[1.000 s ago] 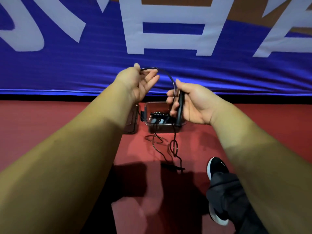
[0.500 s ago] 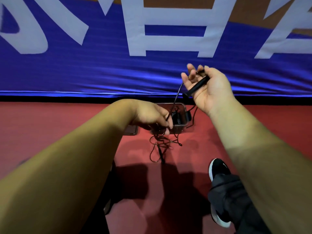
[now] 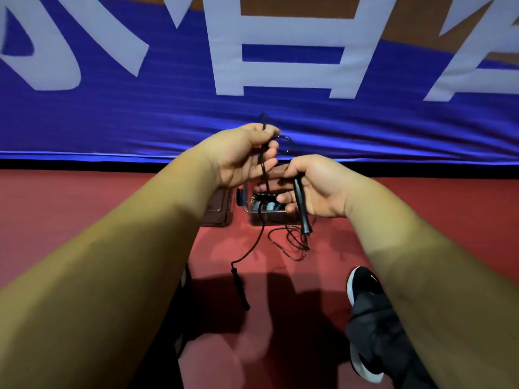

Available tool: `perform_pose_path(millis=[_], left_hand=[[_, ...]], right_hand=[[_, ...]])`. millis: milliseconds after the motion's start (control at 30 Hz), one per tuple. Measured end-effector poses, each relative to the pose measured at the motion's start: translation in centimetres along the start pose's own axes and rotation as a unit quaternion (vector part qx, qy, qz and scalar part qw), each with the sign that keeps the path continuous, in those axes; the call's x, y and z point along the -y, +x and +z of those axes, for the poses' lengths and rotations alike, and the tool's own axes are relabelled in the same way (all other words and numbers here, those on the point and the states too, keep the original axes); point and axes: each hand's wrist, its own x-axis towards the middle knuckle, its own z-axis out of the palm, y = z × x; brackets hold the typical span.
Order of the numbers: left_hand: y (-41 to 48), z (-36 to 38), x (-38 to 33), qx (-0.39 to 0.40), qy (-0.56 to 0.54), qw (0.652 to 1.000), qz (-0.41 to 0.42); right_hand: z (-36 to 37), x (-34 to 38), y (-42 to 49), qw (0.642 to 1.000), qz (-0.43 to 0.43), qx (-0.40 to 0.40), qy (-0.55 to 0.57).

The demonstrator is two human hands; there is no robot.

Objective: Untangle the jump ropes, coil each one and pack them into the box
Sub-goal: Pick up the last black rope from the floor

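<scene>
Your rope (image 3: pixel 261 223) is a thin black cord, smooth and a bit shiny; the handle (image 3: pixel 305 220) in your right hand (image 3: pixel 323 189) looks like dull black plastic; the box (image 3: pixel 248 210) is clear, shiny plastic; the floor (image 3: pixel 84 214) is smooth red with a soft shine; the blue banner (image 3: pixel 168 127) is glossy, wrinkly cloth.

Far side of box (image 3: pixel 266 219) hidden behind right grip (image 3: pixel 317 186); contents too dark to tell. Top end of rope (image 3: pixel 260 228), above left grip (image 3: pixel 241 155), blurred. Letters on banner (image 3: pixel 168 122) cut off at top edge. Middle of shoe (image 3: pixel 362 282) under trouser leg (image 3: pixel 373 327).
</scene>
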Motion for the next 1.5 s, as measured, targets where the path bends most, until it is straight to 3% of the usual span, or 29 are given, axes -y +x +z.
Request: perform_pose_path(millis=[167,267,400,500,633,767,867,967,1067,1133,1200,1267,1367,1500], left_hand=[[0.5,-0.3,-0.1,-0.052,-0.065,0.993,0.079],[0.8,-1.4,-0.1,-0.125,-0.008,0.987,0.105],[1.7,-3.5,0.0,-0.250,0.046,0.959,0.124],[2.2,-4.5,0.2,-0.302,0.103,0.945,0.073],[1.0,-2.3,1.0,-0.212,0.209,0.952,-0.071],[-1.0,0.0,1.1,0.013,0.200,0.955,-0.219],[-1.6,-0.5,0.2,0.174,0.143,0.943,-0.244],[-2.2,-0.7,-0.3,0.219,0.079,0.954,-0.190],[-1.6,-0.6,-0.4,0.160,-0.040,0.975,-0.146],[-0.7,-0.9,-0.5,0.077,-0.149,0.978,-0.125],[0.1,-1.5,-0.5,-0.006,-0.262,0.960,-0.101],[0.6,-2.1,-0.3,-0.076,-0.340,0.934,-0.083],[1.0,-2.6,-0.4,-0.137,-0.363,0.920,-0.061],[1.9,-3.3,-0.4,-0.202,-0.348,0.914,-0.053]], right_hand=[[0.5,-0.6,0.2,0.998,-0.055,0.042,-0.013],[0.6,-0.5,0.1,0.994,-0.087,0.058,-0.016],[0.5,0.1,0.0,0.987,-0.138,0.043,0.068],[0.7,0.7,-0.1,0.976,-0.179,0.013,0.126],[1.1,1.4,0.3,0.952,-0.189,-0.026,0.239],[0.4,2.1,0.8,0.909,-0.219,-0.098,0.340],[-0.2,2.0,1.1,0.899,-0.198,-0.158,0.358],[-0.8,1.5,1.6,0.924,-0.132,-0.181,0.310],[-1.2,0.8,1.2,0.981,-0.038,-0.172,0.083],[-0.7,0.3,0.4,0.994,-0.002,-0.100,-0.042],[0.0,-0.1,-0.4,0.995,0.019,-0.020,-0.094],[0.5,-0.3,-1.0,0.997,0.020,0.021,-0.071],[0.5,-0.2,-1.7,0.999,0.019,0.042,0.001],[0.1,0.3,-1.7,0.998,0.026,-0.011,0.060]])
